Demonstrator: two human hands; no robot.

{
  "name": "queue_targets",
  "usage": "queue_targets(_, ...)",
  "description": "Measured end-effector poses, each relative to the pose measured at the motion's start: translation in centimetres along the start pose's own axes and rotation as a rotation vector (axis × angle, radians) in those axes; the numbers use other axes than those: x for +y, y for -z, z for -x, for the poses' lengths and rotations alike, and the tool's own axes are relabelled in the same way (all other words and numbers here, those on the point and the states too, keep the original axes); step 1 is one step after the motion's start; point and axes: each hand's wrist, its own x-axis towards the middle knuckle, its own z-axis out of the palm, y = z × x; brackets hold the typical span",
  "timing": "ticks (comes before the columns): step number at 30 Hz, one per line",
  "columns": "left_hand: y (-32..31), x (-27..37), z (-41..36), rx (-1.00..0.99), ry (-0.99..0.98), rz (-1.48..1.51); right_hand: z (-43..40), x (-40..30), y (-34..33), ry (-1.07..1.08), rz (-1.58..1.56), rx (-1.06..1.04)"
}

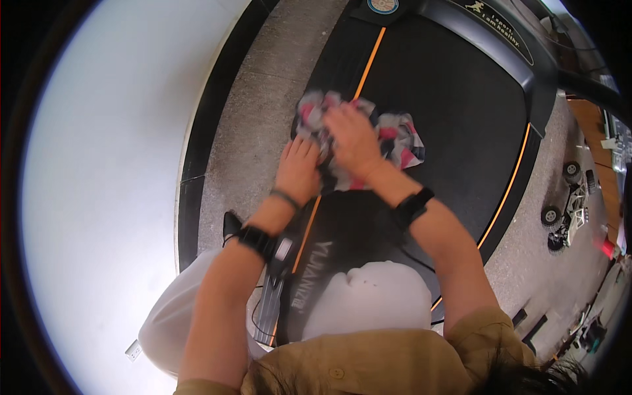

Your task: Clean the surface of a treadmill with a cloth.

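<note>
A crumpled cloth (402, 136) patterned in grey, pink and black lies on the left side of a black treadmill (454, 98), across the deck's orange stripe. My left hand (300, 165) is at the cloth's near left edge, its fingers together and pointing away from me. My right hand (353, 138) rests on top of the cloth, palm down, slightly blurred. The cloth hides part of the fingertips, and whether either hand pinches the fabric cannot be told. Each wrist wears a black strapped device.
A white wall (113, 123) with a dark baseboard (197, 163) runs along the left. The treadmill's upright frame (493, 34) curves over the top right. On the floor at right stands a toy vehicle (572, 210) with large wheels. A thin black cable (417, 259) crosses the deck.
</note>
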Motion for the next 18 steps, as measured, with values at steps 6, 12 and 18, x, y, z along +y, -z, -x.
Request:
queue_targets(6, 2.4, 2.3, 13.9, -0.265, 0.051, -0.042, 8.0, -10.0, 0.0, 0.102, -0.265, -0.202)
queue_targets(12, 2.6, 1.0, 8.4, -0.322, -0.063, -0.130, 5.3, -6.0, 0.1, 0.069, -0.205, -0.105)
queue_targets(18, 0.9, -0.3, -4.8, -0.057, -0.151, -0.070, -2.3, 3.1, 0.8, -0.017, -0.055, 0.061)
